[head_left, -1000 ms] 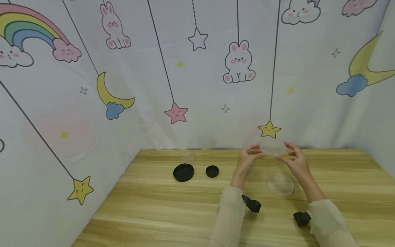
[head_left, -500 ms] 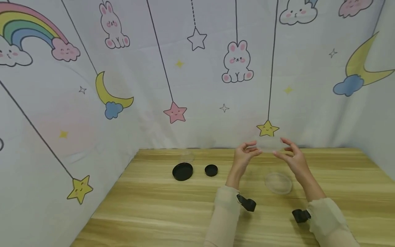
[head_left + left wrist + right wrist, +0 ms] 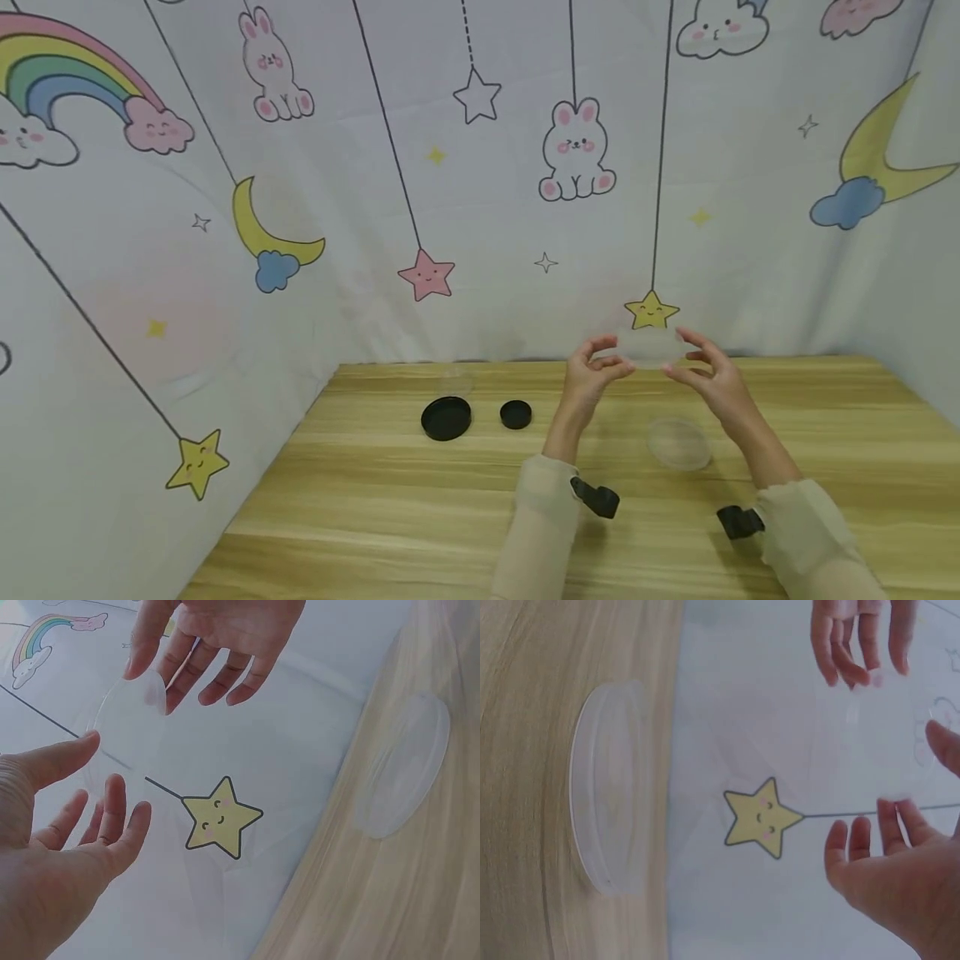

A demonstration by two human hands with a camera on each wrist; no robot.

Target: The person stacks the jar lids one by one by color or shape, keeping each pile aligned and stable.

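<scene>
Both hands hold a clear round plastic container (image 3: pixel 648 348) up in front of the back wall, off the table. My left hand (image 3: pixel 588 379) has its thumb and fingers at the left side of the rim, and my right hand (image 3: pixel 712 375) grips the opposite side. In the left wrist view the see-through wall of the container (image 3: pixel 133 724) shows between the fingers of the two hands; its outline is faint. Below them on the table lies a clear shallow round dish (image 3: pixel 678 443), which appears larger in the right wrist view as a dish with a raised rim (image 3: pixel 607 787).
On the left part of the wooden table (image 3: pixel 390 508) lie a large black round lid (image 3: pixel 446 419) and a smaller black lid (image 3: pixel 516 415). Behind the large one stands a faint clear round piece (image 3: pixel 456 382). A printed cloth (image 3: pixel 495 321) hangs along the table's back edge.
The two hands have lifted the clear container slightly and shifted it a little to the left. The dish and the black lids have stayed put.
</scene>
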